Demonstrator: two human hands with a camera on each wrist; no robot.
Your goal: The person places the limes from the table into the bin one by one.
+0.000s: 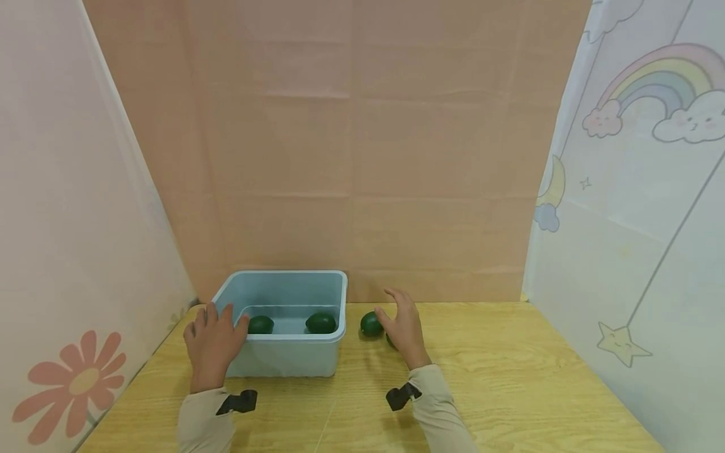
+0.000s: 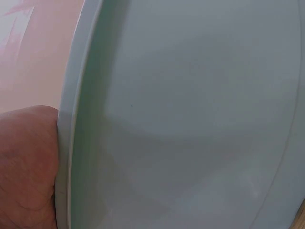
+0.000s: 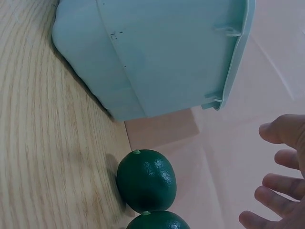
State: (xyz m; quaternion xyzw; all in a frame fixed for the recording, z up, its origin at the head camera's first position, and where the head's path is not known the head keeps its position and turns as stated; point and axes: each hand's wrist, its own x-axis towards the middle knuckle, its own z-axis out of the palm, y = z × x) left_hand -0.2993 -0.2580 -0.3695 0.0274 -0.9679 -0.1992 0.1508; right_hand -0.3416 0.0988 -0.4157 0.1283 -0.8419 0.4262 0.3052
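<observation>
Your sleeves [image 1: 206,420] lay nearest; your spread left hand [image 1: 214,341] touched the tub [image 1: 286,360], and your spread right hand [image 1: 405,324] hovered near two green fruits [image 1: 369,325].

I face a creased tan cloth sheet [image 1: 362,157] | pale flower-printed sheet [image 1: 68,189], my left | white rainbow-printed sheet [image 1: 623,264], my right | yellow wood-grain tabletop [image 1: 498,377] below

On my head feed I see a beige left sleeve [image 1: 204,423] at seven o'clock, a beige right sleeve [image 1: 442,409] at five, each with a blocky black mount [image 1: 242,401].
</observation>
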